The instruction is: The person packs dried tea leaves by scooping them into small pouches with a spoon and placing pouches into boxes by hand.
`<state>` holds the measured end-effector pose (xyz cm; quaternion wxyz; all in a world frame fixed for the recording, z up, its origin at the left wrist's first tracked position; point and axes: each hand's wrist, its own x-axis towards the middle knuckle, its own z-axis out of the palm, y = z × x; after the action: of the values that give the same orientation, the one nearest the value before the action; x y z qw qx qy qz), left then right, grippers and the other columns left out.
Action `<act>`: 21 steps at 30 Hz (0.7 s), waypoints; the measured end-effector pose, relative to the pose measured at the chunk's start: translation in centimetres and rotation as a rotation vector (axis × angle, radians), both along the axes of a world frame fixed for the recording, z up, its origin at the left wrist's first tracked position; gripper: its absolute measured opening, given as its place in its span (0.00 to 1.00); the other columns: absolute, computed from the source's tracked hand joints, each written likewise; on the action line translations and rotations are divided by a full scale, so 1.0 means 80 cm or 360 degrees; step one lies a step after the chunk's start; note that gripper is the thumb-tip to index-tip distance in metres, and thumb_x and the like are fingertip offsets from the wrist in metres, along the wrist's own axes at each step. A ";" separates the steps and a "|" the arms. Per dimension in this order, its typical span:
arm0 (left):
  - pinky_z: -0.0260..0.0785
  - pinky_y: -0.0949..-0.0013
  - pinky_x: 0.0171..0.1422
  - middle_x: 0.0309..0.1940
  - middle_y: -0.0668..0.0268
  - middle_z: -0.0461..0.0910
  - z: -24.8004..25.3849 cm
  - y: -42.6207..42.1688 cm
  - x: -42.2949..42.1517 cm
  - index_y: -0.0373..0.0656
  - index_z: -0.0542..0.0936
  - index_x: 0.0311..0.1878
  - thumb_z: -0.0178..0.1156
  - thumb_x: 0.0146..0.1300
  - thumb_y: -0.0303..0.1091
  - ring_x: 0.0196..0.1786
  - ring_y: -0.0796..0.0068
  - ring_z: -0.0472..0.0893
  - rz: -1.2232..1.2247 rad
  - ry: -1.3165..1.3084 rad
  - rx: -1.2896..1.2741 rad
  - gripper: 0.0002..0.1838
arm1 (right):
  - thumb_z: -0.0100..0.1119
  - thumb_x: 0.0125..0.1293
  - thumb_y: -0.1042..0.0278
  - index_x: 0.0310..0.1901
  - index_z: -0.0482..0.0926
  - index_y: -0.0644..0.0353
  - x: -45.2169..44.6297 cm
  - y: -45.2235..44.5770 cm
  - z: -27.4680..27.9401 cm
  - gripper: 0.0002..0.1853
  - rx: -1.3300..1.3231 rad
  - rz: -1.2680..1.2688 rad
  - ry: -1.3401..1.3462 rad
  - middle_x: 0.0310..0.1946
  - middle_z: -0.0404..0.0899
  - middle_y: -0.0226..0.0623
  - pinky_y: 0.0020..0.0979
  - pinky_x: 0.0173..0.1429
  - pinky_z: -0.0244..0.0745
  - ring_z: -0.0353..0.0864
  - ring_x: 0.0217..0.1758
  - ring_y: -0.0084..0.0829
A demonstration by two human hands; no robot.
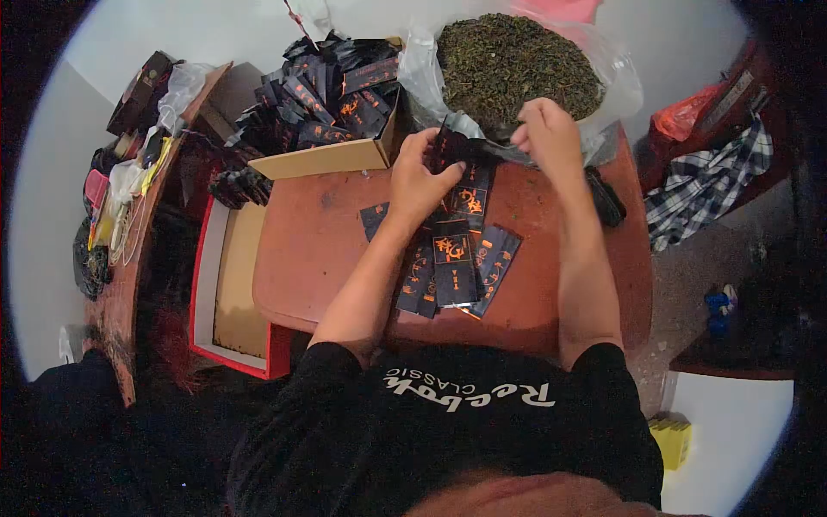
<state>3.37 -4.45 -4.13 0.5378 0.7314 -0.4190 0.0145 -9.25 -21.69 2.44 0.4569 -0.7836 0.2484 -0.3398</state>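
While the left hand [424, 179] pinches the held packet [445, 148] between thumb and fingers, the right hand [548, 136] is raised at the near edge of the leaves [517, 69]. The right fingers are curled and drawn together; whether they grip any leaves cannot be determined. The held packet is black and positioned above the worktop [323, 250]; its lower part merges with the dark packets behind it, so its outline is hard to make out.

The leaves form a mound in the clear bag [622, 82], at the far side of the worktop. The right hand and forearm cover part of the bag's near edge. The loose packets [455, 271], black with orange print, overlap below the left hand; the left forearm passes beside them, and the lowest layers are partly hidden.

The box [332, 160], left of the left hand, is heaped with black packets [323, 95]; its inner base is concealed. The red tray [237, 293] is left of the worktop, partly in shadow. A dark item [606, 196] at the right edge cannot be identified.
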 end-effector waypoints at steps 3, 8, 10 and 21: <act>0.71 0.65 0.61 0.52 0.59 0.77 -0.006 -0.002 0.003 0.35 0.73 0.61 0.76 0.50 0.34 0.53 0.66 0.79 0.0007 -0.0029 -0.0022 0.35 | 0.47 0.73 0.59 0.39 0.77 0.62 0.013 0.008 -0.014 0.14 0.0169 -0.0084 -0.0147 0.23 0.82 0.35 0.24 0.26 0.70 0.77 0.22 0.21; 0.71 0.65 0.61 0.52 0.60 0.77 -0.007 -0.001 0.002 0.35 0.73 0.61 0.76 0.50 0.34 0.53 0.65 0.79 -0.0019 0.0027 -0.0055 0.35 | 0.48 0.72 0.59 0.42 0.76 0.61 0.013 -0.005 -0.027 0.13 0.0426 -0.0090 -0.0296 0.25 0.82 0.35 0.22 0.26 0.69 0.76 0.23 0.20; 0.71 0.65 0.60 0.52 0.60 0.77 -0.007 -0.001 0.001 0.35 0.73 0.61 0.76 0.50 0.34 0.53 0.65 0.79 -0.0017 0.0051 -0.0052 0.35 | 0.48 0.73 0.60 0.42 0.76 0.62 0.014 -0.011 -0.028 0.13 0.0446 -0.0109 -0.0323 0.25 0.83 0.36 0.23 0.27 0.71 0.78 0.23 0.21; 0.71 0.65 0.62 0.53 0.61 0.75 -0.006 -0.003 0.001 0.35 0.73 0.61 0.75 0.51 0.32 0.55 0.66 0.79 -0.0024 0.0023 -0.0003 0.34 | 0.49 0.74 0.63 0.41 0.78 0.64 0.024 0.005 -0.034 0.13 -0.0059 -0.0170 -0.0322 0.23 0.84 0.38 0.27 0.30 0.76 0.82 0.24 0.23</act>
<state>3.42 -4.68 -4.61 0.5416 0.7278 -0.4207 0.0054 -7.33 -21.27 -0.27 0.4462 -0.7392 0.2361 -0.4457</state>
